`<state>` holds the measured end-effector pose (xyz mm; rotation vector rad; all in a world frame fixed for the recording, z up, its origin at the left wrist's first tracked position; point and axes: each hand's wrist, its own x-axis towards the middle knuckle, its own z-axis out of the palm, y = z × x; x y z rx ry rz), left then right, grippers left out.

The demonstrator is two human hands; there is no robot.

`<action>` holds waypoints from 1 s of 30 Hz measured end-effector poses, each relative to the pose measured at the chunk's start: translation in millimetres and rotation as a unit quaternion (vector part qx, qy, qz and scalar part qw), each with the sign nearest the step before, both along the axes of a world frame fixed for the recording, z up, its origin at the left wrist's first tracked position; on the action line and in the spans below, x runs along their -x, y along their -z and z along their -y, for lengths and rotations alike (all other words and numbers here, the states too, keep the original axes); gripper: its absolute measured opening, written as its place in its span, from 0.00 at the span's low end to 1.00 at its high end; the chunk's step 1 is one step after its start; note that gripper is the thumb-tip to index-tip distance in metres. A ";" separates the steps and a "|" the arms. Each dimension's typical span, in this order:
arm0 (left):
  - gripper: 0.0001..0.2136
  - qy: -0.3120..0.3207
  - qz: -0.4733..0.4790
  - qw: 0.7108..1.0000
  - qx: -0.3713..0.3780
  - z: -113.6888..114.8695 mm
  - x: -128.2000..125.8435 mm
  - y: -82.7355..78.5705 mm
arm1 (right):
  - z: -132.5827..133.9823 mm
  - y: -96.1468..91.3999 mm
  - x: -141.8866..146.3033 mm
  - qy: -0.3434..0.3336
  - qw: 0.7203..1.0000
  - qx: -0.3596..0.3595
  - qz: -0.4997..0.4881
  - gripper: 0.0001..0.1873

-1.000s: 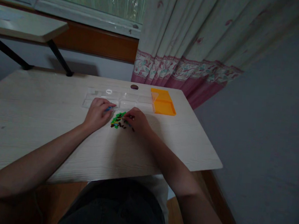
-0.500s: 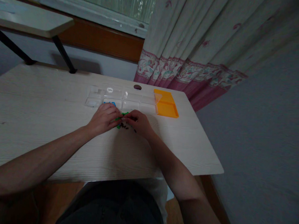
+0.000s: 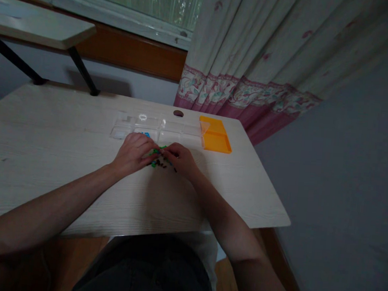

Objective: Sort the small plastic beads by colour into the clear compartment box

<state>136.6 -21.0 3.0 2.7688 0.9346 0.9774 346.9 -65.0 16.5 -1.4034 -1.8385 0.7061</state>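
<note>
On the table a small pile of green pieces (image 3: 154, 164) and dark brown pieces (image 3: 161, 163) lies between my two hands. My left hand (image 3: 134, 153) reaches in from the left with its fingertips pressed together at the pile. From the other side, my right hand (image 3: 181, 161) pinches with thumb and forefinger, its tips almost touching those of the left. Whatever the fingertips hold is too small to make out. Just beyond the hands is a clear plastic box (image 3: 171, 137) with compartments; small blue pieces (image 3: 146, 134) sit in one, partly hidden by my left hand.
An orange tray (image 3: 216, 142) touches the right end of the clear box. Behind the box is a round dark cable hole (image 3: 178, 113) in the table (image 3: 79, 154). A raised shelf (image 3: 38, 25) on black legs stands back left, and a curtain (image 3: 246, 78) hangs behind.
My left hand has shifted slightly to the left and covers more of the blue pieces. The right hand stays almost in place, and the pile looks much the same.
</note>
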 end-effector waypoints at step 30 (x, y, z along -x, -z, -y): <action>0.12 -0.072 0.114 0.989 0.056 -16.9 1.9 10.9 | 0.6 13.8 0.0 -0.123 0.967 -0.108 0.197 0.07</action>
